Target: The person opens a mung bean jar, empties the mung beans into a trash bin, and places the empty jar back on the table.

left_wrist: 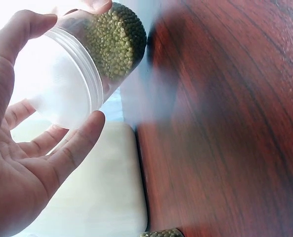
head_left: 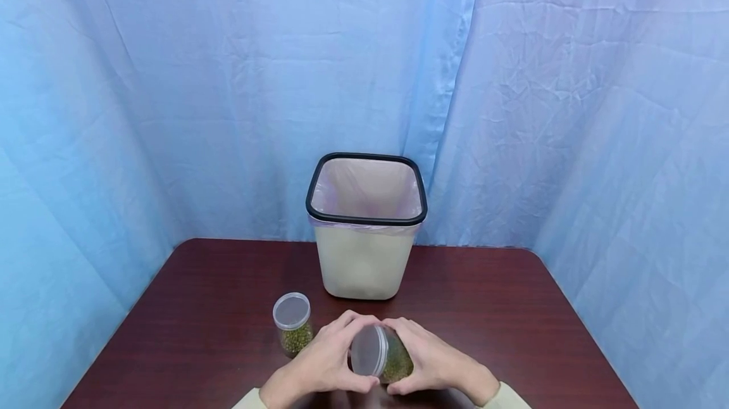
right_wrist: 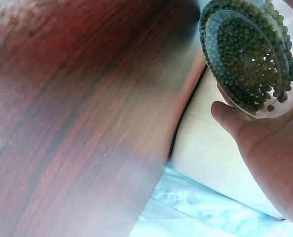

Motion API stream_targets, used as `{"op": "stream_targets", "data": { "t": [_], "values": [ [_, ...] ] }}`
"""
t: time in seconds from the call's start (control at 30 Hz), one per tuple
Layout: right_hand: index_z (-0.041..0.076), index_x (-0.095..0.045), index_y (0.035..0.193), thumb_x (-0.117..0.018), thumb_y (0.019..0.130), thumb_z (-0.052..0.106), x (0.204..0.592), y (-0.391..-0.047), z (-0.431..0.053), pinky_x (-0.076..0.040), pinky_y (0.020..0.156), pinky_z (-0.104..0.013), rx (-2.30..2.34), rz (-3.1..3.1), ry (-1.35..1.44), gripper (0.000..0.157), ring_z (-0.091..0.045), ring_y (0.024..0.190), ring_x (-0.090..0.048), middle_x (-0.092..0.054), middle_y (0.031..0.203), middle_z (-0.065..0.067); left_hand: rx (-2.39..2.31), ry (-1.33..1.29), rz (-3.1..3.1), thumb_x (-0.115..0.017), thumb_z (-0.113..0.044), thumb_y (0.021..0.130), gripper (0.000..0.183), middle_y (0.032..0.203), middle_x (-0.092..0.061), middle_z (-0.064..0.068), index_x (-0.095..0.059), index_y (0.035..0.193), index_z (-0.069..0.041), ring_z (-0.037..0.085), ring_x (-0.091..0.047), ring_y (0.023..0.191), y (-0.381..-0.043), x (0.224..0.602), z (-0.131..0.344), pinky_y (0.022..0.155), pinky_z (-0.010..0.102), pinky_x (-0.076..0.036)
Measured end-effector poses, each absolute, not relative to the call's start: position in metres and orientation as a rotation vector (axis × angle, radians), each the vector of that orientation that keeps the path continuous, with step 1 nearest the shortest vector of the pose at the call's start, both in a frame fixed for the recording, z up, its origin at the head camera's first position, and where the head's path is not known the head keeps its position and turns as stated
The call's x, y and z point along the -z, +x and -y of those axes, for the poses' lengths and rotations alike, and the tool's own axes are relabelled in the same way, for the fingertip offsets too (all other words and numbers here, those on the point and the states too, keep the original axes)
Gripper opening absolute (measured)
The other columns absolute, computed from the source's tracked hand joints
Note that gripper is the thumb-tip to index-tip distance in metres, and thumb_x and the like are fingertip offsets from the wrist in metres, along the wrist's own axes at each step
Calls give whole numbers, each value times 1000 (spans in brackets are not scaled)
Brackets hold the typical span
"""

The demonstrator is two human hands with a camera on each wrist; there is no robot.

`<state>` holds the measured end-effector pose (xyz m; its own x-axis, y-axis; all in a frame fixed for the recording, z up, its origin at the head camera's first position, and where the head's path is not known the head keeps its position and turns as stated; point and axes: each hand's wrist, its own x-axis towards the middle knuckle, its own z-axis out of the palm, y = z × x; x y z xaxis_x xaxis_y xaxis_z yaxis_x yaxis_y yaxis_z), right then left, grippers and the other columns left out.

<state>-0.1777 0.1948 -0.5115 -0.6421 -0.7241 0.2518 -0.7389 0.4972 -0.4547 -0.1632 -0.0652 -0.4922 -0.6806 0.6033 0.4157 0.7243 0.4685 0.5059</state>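
Observation:
Between my two hands a clear plastic jar of green mung beans (head_left: 397, 358) is held tilted on its side over the table. My left hand (head_left: 330, 358) grips its translucent lid (head_left: 366, 351), thumb and fingers spread around the rim. At the other end, my right hand (head_left: 429, 358) holds the jar body. In the right wrist view the beans (right_wrist: 245, 59) show through the round base. A second lidded jar of mung beans (head_left: 295, 327) stands upright on the table, just left of my left hand.
A cream trash bin (head_left: 364, 263) with a black rim and a thin liner stands behind the hands, towards the far edge of the dark red wooden table (head_left: 228, 289). Blue curtains (head_left: 256, 80) surround the table at the back and sides.

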Motion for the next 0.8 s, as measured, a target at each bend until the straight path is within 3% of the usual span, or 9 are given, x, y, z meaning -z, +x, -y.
{"op": "stream_targets", "data": {
  "t": [0.23, 0.37, 0.57, 0.8],
  "values": [
    [16, -40, 148, -89, 73, 47, 511, -178, -195, -51, 94, -33, -847, 2706, 1327, 95, -11, 116, -53, -53, 135, 5, 1011, -1144, 2541, -85, -49, 72, 79, 116, -56, -9, -55, 139, -19, 5, -57, 95, -162, 492, 64, 78, 29, -52],
    [16, -41, 147, -89, 72, 48, 512, -178, -196, -51, 94, -33, -826, 2701, 1318, 95, -11, 115, -54, -53, 133, 5, 973, -1190, 2533, -86, -51, 72, 89, 127, -53, -5, -47, 145, -21, 10, -57, 108, -161, 488, 66, 87, 35, -53],
    [14, -41, 147, -91, 69, 46, 511, -177, -196, -50, 94, -33, -773, 2669, 1326, 97, -11, 115, -54, -54, 134, 5, 958, -1389, 2450, -91, -30, 66, 101, 150, -35, 5, -40, 151, -18, 24, -46, 133, -162, 483, 70, 100, 37, -49],
    [18, -41, 146, -91, 68, 44, 510, -176, -194, -50, 92, -30, -784, 2680, 1324, 97, -9, 113, -53, -53, 134, 7, 948, -1492, 2366, -84, -8, 61, 91, 142, -45, 5, -49, 144, -16, 19, -49, 128, -165, 482, 71, 99, 33, -48]
  ]
}}
